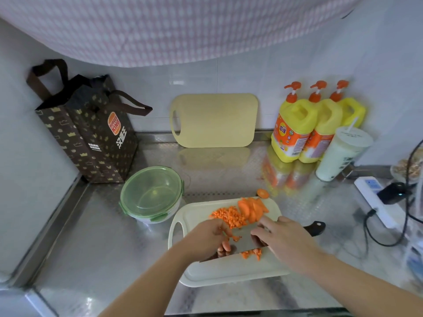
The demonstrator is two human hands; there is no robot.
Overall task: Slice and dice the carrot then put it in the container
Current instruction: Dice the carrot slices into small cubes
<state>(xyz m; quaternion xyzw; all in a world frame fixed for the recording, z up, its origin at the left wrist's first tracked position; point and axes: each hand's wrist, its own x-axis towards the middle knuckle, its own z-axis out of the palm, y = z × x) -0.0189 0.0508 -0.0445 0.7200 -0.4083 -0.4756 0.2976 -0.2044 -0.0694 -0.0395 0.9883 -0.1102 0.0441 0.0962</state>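
**Dicing well advanced, nothing yet in the container**

A heap of small orange diced carrot [229, 217] is seen on the far half of the pale cream plastic cutting board [194, 216]. A fan of flat orange carrot slices [251, 208], not yet diced, touches the heap on its right. A smaller scatter of orange dice [251, 253] lies at the near edge of the blade. One round orange stray slice [262, 193] lies off the board on the embossed steel counter [103, 236].

The round, clear plastic, green-lidded container [151, 193] stands just beside the board's far left corner. Its lid is on and no carrot can be made out inside. The cutting is judged to be more than half done. The slices are yet to be diced, the lid is yet to be opened, and the whole transfer is yet to be made.

The right hand [283, 239] is closed over the wide steel-bladed, black-handled knife [243, 241] where blade meets handle. The handle's end projects beyond the hand to the right, and the blade is held low and slanted over the board. The left hand [206, 236] is set against the blade's face, with its fingers bent down among clinging carrot bits. Whether those bits are pinched or only brushed cannot be told.
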